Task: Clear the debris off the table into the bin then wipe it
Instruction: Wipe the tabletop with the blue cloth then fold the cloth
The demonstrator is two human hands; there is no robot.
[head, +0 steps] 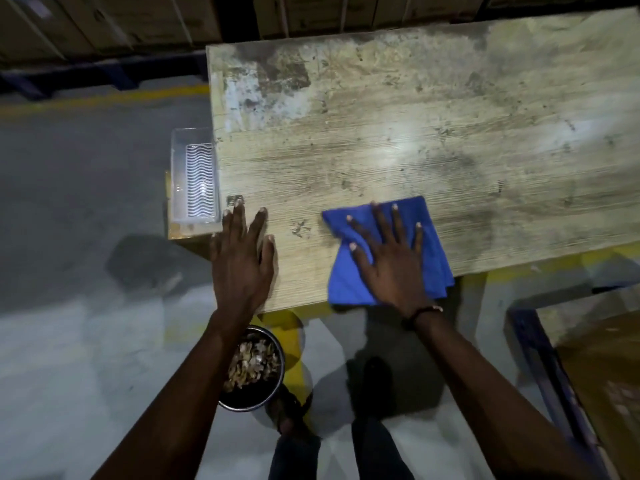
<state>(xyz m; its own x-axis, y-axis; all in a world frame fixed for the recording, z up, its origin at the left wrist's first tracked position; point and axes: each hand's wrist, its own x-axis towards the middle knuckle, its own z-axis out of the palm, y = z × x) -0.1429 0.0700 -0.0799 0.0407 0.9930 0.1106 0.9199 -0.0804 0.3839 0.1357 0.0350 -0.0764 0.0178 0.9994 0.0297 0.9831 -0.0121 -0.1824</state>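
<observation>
Bench (pixel 433 133): pale wood-grain top, heavily stained w/ dark smudges & a whitish patch near far-left corner; yellow frame showed under near edge.
Cloth (pixel 429 251): blue, folded, lay flat on bench at near edge, its near-right corner hanging slightly over the edge.
R hand (pixel 394 258): grip open, fingers straight & spread, palm pressed flat on the cloth; dark band on the wrist.
L hand (pixel 242 258): grip open, holding nothing; fingers straight, palm down on bare bench top at near-left corner, well apart from the cloth.
Bin (pixel 254 401): round, dark, metal-rimmed, stood on floor below bench's near-left corner, just beside the person's foot; partly hidden by L forearm.
Debris (pixel 252 362): tan, flaky bits piled inside the bin; can't tell what material.
Tray (pixel 194 174): clear plastic box w/ white wavy-slotted insert, sat beside bench's left edge, lower than the top, on a yellow-edged surface; L fingertips just near its near-right corner.
Floor (pixel 86 202): grey concrete, yellow line painted along far side.
Background: cardboard boxes (pixel 104 22) stacked beyond bench, on blue pallet.
Far right: another wood-topped, blue-framed surface (pixel 606 375), partly in frame.
</observation>
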